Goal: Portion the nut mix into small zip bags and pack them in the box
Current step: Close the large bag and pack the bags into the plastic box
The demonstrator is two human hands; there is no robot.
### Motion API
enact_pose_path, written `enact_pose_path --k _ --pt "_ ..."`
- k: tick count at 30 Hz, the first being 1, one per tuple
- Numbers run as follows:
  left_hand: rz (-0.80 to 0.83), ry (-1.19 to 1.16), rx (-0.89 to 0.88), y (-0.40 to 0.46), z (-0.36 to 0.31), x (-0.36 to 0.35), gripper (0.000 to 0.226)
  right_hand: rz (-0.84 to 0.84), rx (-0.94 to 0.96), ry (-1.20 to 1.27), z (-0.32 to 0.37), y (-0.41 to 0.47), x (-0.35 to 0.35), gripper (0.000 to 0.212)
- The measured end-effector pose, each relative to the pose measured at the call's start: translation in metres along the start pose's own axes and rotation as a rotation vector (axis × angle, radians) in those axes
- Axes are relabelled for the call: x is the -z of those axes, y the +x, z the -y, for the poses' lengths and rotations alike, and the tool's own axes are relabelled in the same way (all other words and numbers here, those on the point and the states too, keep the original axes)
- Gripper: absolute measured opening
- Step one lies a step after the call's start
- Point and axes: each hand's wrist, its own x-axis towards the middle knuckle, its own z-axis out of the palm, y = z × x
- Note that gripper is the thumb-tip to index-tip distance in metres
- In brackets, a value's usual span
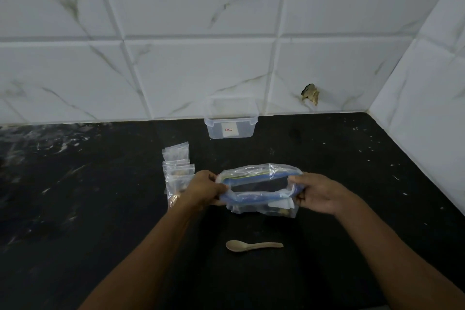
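A large clear zip bag [259,199] with a blue zip strip is held just above the black counter, its mouth pulled wide. My left hand [205,190] grips the bag's left end and my right hand [318,194] grips its right end. A few nuts show at the bag's lower right corner. Several small zip bags [177,171] with nuts in them lie in a row on the counter, just left of my left hand. A clear plastic box [230,118] without a lid stands at the back against the wall. A beige spoon [253,245] lies on the counter, nearer to me than the bag.
The black counter [88,196] runs to a white marble-tiled wall at the back and on the right, forming a corner. A chipped hole [310,94] marks the back wall right of the box.
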Motion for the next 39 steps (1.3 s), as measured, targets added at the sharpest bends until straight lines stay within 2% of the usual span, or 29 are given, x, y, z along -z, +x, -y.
enact_pose_path --k 2,3,4,6,8,10,12,14,15,17,19,22,25,27,29,31,33,34,36,39 --pt "-0.178 0.075 -0.041 0.002 0.004 0.001 0.013 0.002 0.027 -0.123 -0.003 -0.002 0.005 0.035" --pt "-0.247 0.119 -0.072 0.002 0.005 -0.001 0.011 -0.081 0.075 -0.291 -0.007 -0.002 0.003 0.032" --pt "-0.295 0.163 -0.109 0.003 0.007 -0.003 0.011 -0.236 0.152 -0.512 -0.011 0.0 0.001 0.026" --pt "-0.339 0.223 -0.173 0.008 0.011 -0.01 0.012 -0.537 0.338 -0.853 -0.019 0.006 -0.002 0.019" --pt "-0.304 0.174 -0.167 0.01 0.009 -0.012 0.013 -0.587 0.41 -0.921 -0.021 0.009 -0.005 0.016" --pt "-0.167 -0.052 -0.088 0.01 0.005 -0.009 0.012 -0.457 0.301 -0.758 -0.016 0.007 -0.002 0.014" --pt "0.006 -0.306 -0.003 0.009 0.003 -0.001 0.01 -0.231 0.147 -0.368 -0.009 0.002 0.003 0.019" --pt "0.113 -0.498 0.062 0.007 0.002 0.004 0.015 -0.104 0.042 -0.027 -0.003 -0.002 0.01 0.026" --pt "0.143 -0.579 0.089 0.008 0.002 0.007 0.019 -0.088 0.016 0.057 -0.002 -0.002 0.013 0.028" --pt "0.171 -0.634 0.121 0.011 0.0 0.01 0.022 -0.067 0.003 0.06 -0.001 0.001 0.018 0.03" --pt "0.185 -0.552 0.125 0.012 -0.001 0.015 0.012 -0.029 -0.002 0.01 0.0 0.002 0.016 0.027" --pt "0.264 -0.39 0.137 0.012 -0.004 0.023 0.021 0.053 -0.008 0.031 0.005 0.001 0.014 0.031" --pt "0.315 -0.158 0.089 0.006 -0.015 0.027 0.009 0.033 0.031 -0.052 0.007 0.002 0.013 0.027" --pt "0.29 0.09 0.019 0.001 -0.024 0.025 0.009 -0.091 0.117 -0.317 0.005 0.004 0.006 0.026" --pt "0.212 0.357 -0.055 0.0 -0.029 0.018 0.018 -0.329 0.282 -0.722 0.001 0.005 -0.003 0.023" --pt "0.083 0.565 -0.128 0.003 -0.029 0.007 0.021 -0.588 0.48 -1.127 -0.004 0.004 -0.016 0.014" --pt "-0.11 0.686 -0.207 0.006 -0.025 -0.001 0.017 -0.754 0.632 -1.324 -0.009 0.001 -0.026 0.01" --pt "-0.199 0.699 -0.248 0.007 -0.022 -0.002 0.017 -0.798 0.647 -1.349 -0.01 0.0 -0.028 0.012" --pt "-0.294 0.615 -0.279 0.012 -0.015 -0.001 0.02 -0.783 0.533 -1.254 -0.007 0.0 -0.027 0.018" --pt "-0.229 0.289 -0.166 0.011 -0.014 0.002 0.014 -0.504 0.347 -0.749 0.001 0.003 -0.018 0.025"
